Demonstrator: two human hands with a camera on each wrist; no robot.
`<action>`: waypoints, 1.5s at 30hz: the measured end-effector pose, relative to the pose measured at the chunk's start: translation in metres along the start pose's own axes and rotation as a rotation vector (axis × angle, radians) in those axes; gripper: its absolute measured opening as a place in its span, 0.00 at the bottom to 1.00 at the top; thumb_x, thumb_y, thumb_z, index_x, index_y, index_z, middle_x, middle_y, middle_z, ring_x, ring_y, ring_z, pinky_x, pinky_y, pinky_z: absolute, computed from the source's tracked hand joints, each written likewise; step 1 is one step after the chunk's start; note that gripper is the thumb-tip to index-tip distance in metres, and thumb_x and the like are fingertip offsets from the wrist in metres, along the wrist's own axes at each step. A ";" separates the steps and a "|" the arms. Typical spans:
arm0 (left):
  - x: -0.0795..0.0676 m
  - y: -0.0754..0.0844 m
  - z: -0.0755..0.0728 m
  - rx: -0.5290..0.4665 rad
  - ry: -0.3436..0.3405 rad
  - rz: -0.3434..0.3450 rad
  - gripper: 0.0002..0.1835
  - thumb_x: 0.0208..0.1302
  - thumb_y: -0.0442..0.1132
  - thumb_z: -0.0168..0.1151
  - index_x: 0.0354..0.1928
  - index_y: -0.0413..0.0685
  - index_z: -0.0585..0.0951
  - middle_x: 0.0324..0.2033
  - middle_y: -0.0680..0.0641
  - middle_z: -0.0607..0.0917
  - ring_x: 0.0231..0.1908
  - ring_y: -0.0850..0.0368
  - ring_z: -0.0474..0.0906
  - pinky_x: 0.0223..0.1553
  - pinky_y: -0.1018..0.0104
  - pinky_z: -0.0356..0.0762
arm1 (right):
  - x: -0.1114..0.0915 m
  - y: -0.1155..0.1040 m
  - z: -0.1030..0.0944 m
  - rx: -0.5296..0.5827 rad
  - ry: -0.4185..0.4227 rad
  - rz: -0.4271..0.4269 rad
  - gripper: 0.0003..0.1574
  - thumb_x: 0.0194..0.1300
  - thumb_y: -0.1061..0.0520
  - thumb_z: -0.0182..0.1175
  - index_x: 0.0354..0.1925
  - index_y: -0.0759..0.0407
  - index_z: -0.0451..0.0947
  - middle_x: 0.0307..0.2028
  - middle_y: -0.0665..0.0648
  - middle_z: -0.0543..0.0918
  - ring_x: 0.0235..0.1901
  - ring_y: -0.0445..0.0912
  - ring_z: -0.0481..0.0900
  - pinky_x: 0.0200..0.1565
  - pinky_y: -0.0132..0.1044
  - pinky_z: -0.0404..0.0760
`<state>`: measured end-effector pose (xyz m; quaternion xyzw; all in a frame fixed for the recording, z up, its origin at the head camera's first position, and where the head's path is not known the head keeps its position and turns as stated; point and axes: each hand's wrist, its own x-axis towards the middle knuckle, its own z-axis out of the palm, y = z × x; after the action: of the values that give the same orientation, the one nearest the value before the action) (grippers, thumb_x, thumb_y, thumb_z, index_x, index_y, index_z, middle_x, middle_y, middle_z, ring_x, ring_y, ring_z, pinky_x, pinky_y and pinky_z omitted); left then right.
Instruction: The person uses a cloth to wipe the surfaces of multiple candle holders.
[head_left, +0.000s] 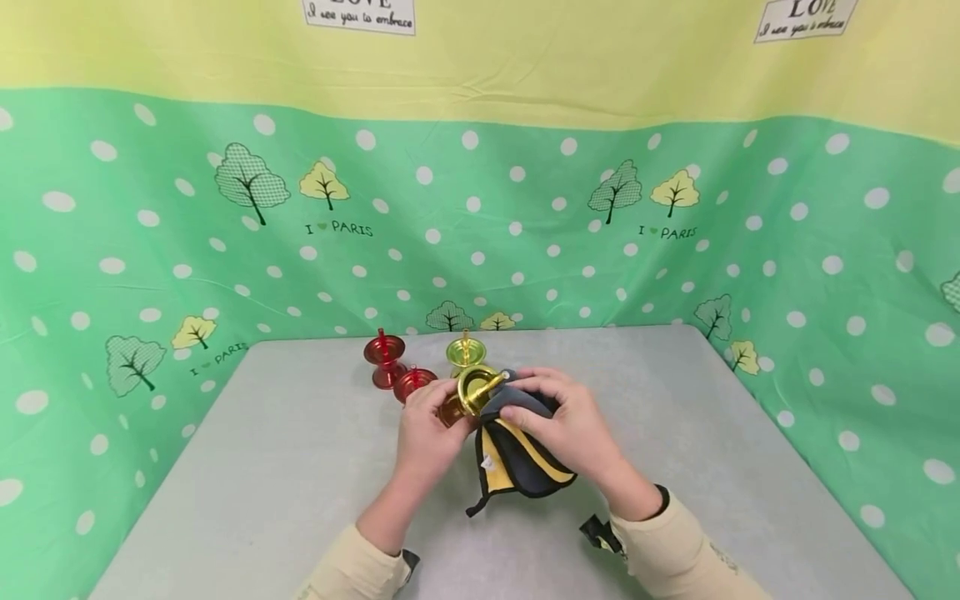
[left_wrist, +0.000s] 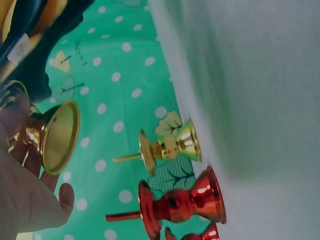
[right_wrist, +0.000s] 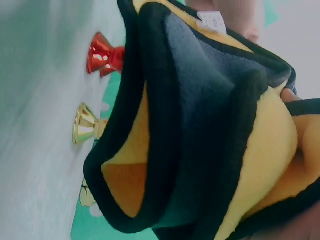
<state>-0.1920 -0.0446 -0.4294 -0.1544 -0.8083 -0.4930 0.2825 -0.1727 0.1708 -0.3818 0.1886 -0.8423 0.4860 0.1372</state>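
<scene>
held gold stand (head_left: 477, 386), one, landmark for all places below: polished metal, shallow round dish with a thin central tube; in the air above the grey desk (head_left: 292, 483), tilted, tube pointing right.

left hand (head_left: 429, 425), at the left of the held gold stand: grip narrow, fingers and thumb curled round its body below the dish; the flared base shows past the fingers in the left wrist view.

right hand (head_left: 566, 417), at the right of the held gold stand: grip holding the cloth, thumb on the near side.

cloth (head_left: 528, 458), one: dark grey and yellow, black edging, white label (head_left: 487, 462); bunched against the tube of the held gold stand, its loose part hanging to the near right; whether it wraps the tube cannot be told.

second gold stand (head_left: 466, 353), one: upright on the desk, just beyond the held gold stand.

far red stand (head_left: 384, 360), one: upright, left of and beyond the held gold stand.

near red stand (head_left: 411, 383), one: left of the held gold stand, partly hidden by the left hand.

curtain (head_left: 345, 283), green, white dots, printed trees, yellow upper band: behind the held gold stand.

sleeves (head_left: 675, 554), two, cream: on the near side of the held gold stand.
</scene>
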 end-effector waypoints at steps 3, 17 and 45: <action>-0.002 0.002 0.001 -0.006 -0.037 0.003 0.21 0.52 0.26 0.80 0.50 0.44 0.91 0.48 0.46 0.93 0.50 0.46 0.86 0.56 0.48 0.79 | -0.001 -0.001 0.004 0.006 -0.001 -0.001 0.14 0.63 0.52 0.80 0.46 0.53 0.92 0.60 0.58 0.87 0.61 0.55 0.85 0.53 0.37 0.88; -0.002 -0.007 -0.009 -0.295 -0.457 -0.157 0.25 0.62 0.26 0.75 0.62 0.46 0.86 0.55 0.42 0.89 0.50 0.54 0.86 0.50 0.70 0.87 | 0.002 0.010 -0.017 -0.093 -0.137 -0.135 0.12 0.61 0.60 0.79 0.45 0.54 0.93 0.61 0.60 0.87 0.57 0.57 0.88 0.52 0.38 0.89; -0.006 -0.001 0.006 -0.040 -0.089 -0.141 0.22 0.53 0.34 0.85 0.51 0.47 0.89 0.42 0.48 0.93 0.46 0.51 0.85 0.48 0.65 0.84 | -0.007 0.001 -0.014 -0.013 0.026 -0.059 0.17 0.61 0.54 0.80 0.49 0.49 0.92 0.61 0.55 0.88 0.63 0.53 0.85 0.59 0.40 0.86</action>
<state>-0.1895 -0.0397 -0.4361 -0.1243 -0.8190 -0.5203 0.2076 -0.1660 0.1855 -0.3789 0.2062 -0.8376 0.4788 0.1634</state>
